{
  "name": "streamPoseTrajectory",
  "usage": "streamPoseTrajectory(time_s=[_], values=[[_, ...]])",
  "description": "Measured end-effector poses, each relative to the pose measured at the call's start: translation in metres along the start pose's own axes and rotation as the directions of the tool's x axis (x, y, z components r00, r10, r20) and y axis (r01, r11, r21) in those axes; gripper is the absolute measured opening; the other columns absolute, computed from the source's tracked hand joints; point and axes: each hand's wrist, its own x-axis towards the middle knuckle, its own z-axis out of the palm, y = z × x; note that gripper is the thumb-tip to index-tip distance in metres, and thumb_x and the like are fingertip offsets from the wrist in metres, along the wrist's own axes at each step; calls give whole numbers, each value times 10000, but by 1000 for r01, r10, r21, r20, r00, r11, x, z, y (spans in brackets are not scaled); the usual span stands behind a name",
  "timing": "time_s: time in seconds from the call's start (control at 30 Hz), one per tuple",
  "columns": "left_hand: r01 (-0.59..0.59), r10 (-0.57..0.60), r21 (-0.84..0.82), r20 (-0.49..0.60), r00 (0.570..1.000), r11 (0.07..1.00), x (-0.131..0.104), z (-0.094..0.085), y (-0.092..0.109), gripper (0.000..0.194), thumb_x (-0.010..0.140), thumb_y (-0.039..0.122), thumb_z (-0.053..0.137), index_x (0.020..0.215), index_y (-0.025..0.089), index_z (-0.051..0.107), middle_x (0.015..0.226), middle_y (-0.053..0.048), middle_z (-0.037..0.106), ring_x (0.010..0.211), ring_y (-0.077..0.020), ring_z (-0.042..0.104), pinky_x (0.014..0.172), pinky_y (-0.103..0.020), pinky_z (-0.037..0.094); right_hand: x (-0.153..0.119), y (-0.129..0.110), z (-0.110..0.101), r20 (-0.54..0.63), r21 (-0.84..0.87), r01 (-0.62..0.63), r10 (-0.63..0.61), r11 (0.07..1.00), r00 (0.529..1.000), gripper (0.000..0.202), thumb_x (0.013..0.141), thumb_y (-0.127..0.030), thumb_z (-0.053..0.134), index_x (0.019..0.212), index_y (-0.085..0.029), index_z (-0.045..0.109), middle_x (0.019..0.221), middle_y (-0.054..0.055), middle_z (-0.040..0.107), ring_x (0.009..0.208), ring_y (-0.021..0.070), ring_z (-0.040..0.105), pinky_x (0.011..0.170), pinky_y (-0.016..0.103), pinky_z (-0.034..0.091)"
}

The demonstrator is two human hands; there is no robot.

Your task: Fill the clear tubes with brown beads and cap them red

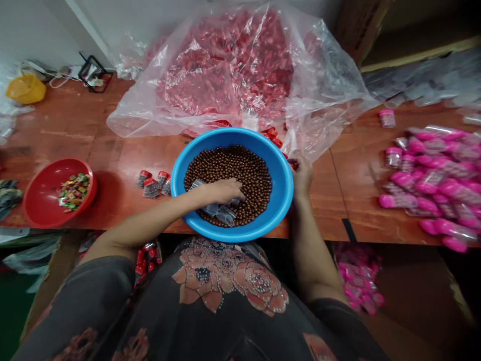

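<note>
A blue basin [232, 235] full of small brown balls [248, 168] stands in front of me on the table. My left hand [227, 191] reaches into it, fingers bent down at the balls and closed on what looks like a small clear plastic jar [236, 201]. More clear jars [225, 215] lie on the balls under and beside this hand. Just outside the basin's right rim is my right hand [302, 175], its fingers curled at a small dark red piece [293, 163], partly hidden, that looks like a lid. Red lids [272, 135] lie behind the basin.
A big clear plastic bag [233, 65] of red pieces fills the back. Several filled red-lidded jars [151, 188] stand left of the basin, near a red bowl [33, 200] of wrapped sweets. Pink-lidded containers [443, 175] pile up at right. A yellow basket [25, 88] sits far left.
</note>
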Motion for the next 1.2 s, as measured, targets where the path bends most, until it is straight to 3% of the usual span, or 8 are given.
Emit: streamPoseTrajectory(time_s=[0.1,0.2,0.3,0.4,0.57,0.77,0.97,1.2], values=[[232,-233,-48,-11,972,972,3,-11,-12,419,798,156,647,1216,170,663,1144,-138,610,919,-229,572,759,-308,410,-13,4,-10,-92,268,-91,119,959,989,353,783,-426,676,1063,-212,654,932,20,674,839,173,619,819,355,494],[397,-445,-314,-99,890,863,6,-15,-22,353,776,297,728,1077,131,649,975,-95,648,796,-196,583,686,-282,420,-27,10,-19,-15,532,-214,262,819,965,545,782,-497,691,1243,-241,553,925,18,677,716,149,623,706,320,507],[450,-592,-545,-109,798,707,13,-10,-28,305,767,327,752,990,150,642,798,-25,645,678,-162,577,638,-264,434,-42,14,-28,81,638,-323,356,699,931,707,714,-492,773,1322,-267,492,904,-1,663,676,137,615,651,289,500],[433,-629,-641,-101,771,634,20,-2,-27,246,748,276,775,940,155,680,772,-10,652,635,-144,582,618,-256,458,-58,11,-36,133,682,-369,388,631,912,750,689,-411,816,1355,-307,486,906,-28,655,692,114,613,680,268,504],[407,-632,-801,47,774,439,35,10,-16,157,727,164,783,857,108,715,740,-32,670,597,-137,619,557,-244,506,-79,-2,-47,97,729,-361,435,581,895,553,689,-306,818,1211,-297,637,983,-20,679,722,81,617,700,226,503],[386,-559,-845,128,819,371,50,13,-8,135,684,171,828,775,114,747,625,-10,661,548,-101,579,530,-204,488,-87,-18,-60,161,782,-401,468,477,869,463,672,-262,832,1112,-288,688,969,-16,689,679,62,602,533,158,460],[387,-398,-894,278,874,227,54,17,-13,54,710,74,752,711,103,706,627,-15,659,542,-96,582,573,-231,521,-90,-21,-65,308,820,-458,411,343,858,457,698,-236,814,1129,-317,682,837,-46,679,679,57,608,565,145,514],[389,-194,-909,359,913,148,45,18,-20,201,647,58,724,815,166,749,702,6,696,675,-119,641,747,-295,563,-94,-32,-70,402,825,-481,290,296,868,530,679,-153,712,1177,-329,664,976,-21,703,777,96,646,629,198,564]])
